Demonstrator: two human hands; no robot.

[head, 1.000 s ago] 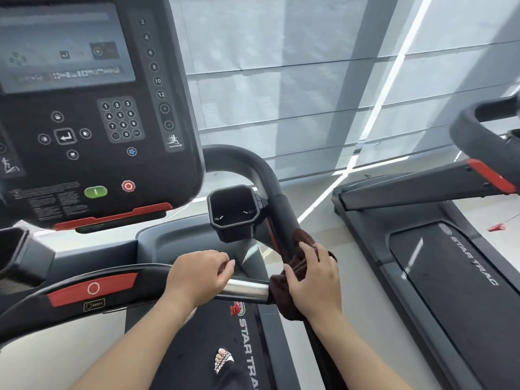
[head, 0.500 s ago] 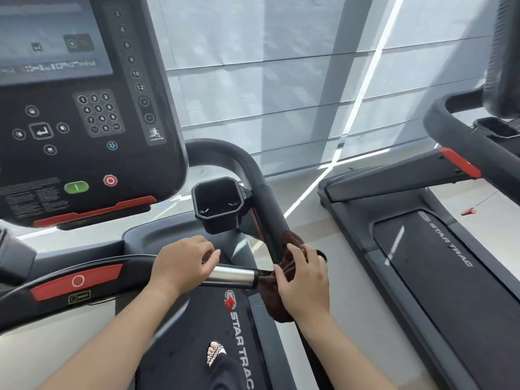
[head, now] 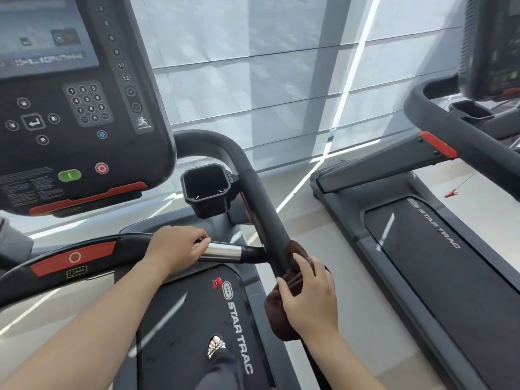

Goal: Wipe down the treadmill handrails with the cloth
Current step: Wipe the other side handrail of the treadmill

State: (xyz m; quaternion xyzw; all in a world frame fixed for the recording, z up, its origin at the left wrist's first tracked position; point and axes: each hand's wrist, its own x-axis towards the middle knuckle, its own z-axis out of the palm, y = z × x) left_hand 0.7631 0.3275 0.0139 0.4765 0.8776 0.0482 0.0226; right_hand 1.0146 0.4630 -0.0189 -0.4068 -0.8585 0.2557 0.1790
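On the right flank of the treadmill, the dark brown cloth (head: 278,316) sits bunched around the right handrail (head: 261,209), just below the joint where the front crossbar (head: 132,244) meets it. Right hand (head: 309,294) lies over the cloth, clasping cloth and rail as one: thumb on the inner side, fingers arched over the top toward the outer side. The hand is only part closed, since the padded rail fills it. Wrapping the cloth round the tube this way likely lets one slide clean the whole circumference, not just the top. A loose fold hangs below the hand on the inner side. Left hand (head: 176,249) grasps the crossbar, fingers curled over it where the black padding gives way to the chrome sleeve (head: 225,250). This reads as a brace, steadying the body while the other arm works off to the side. A sandalled foot (head: 216,346) stands on the belt (head: 180,319), which would put the person between the rails, both within arm's reach. Rail above the cloth is bare up to the cup holder (head: 205,190). Console (head: 70,114) overhead, untouched by either hand.
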